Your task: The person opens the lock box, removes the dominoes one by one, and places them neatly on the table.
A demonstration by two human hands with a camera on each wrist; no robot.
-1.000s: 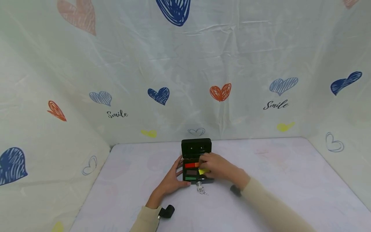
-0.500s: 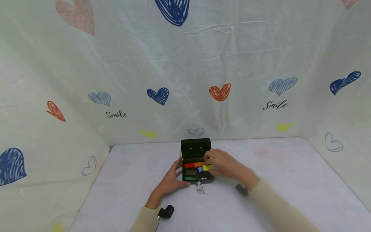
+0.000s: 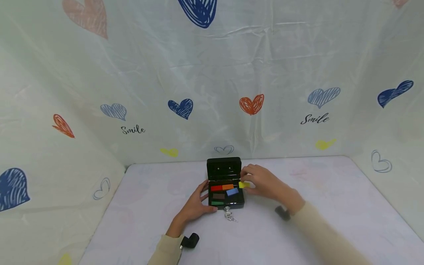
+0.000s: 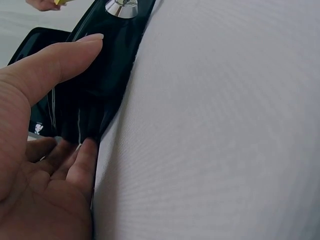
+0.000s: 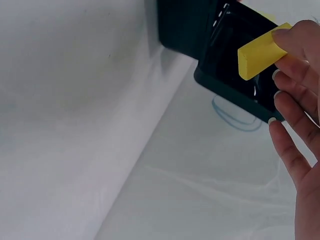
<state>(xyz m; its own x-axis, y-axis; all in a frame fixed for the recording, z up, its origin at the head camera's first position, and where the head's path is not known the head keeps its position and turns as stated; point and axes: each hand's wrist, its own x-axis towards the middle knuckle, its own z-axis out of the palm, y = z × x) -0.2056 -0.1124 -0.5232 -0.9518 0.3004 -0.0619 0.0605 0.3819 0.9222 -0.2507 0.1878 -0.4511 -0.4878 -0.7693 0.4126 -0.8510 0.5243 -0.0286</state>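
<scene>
A small black cash box (image 3: 236, 205) stands with its lid (image 3: 224, 168) raised toward the back. Inside lie a red block (image 3: 216, 188), an orange block (image 3: 228, 187), a tilted blue block (image 3: 232, 191), a brown block (image 3: 218, 196) and a green block (image 3: 217, 203). My left hand (image 3: 195, 207) holds the box's left side, thumb along its front and fingers at the side wall. Just off the right rim, my right hand (image 3: 266, 184) pinches a yellow block (image 5: 262, 52) between thumb and fingertips. The left wrist view shows the left thumb across the black front.
Silvery keys (image 3: 229, 215) hang from the lock at the box's front and rest on the white tabletop (image 3: 139, 206). Behind the table hangs a white sheet (image 3: 212, 73) printed with hearts. Each wrist carries a small black camera (image 3: 190, 241).
My right hand has lifted the yellow block out of the box and carried it right and back, uncovering the blue block. The left hand has stayed on the box.
</scene>
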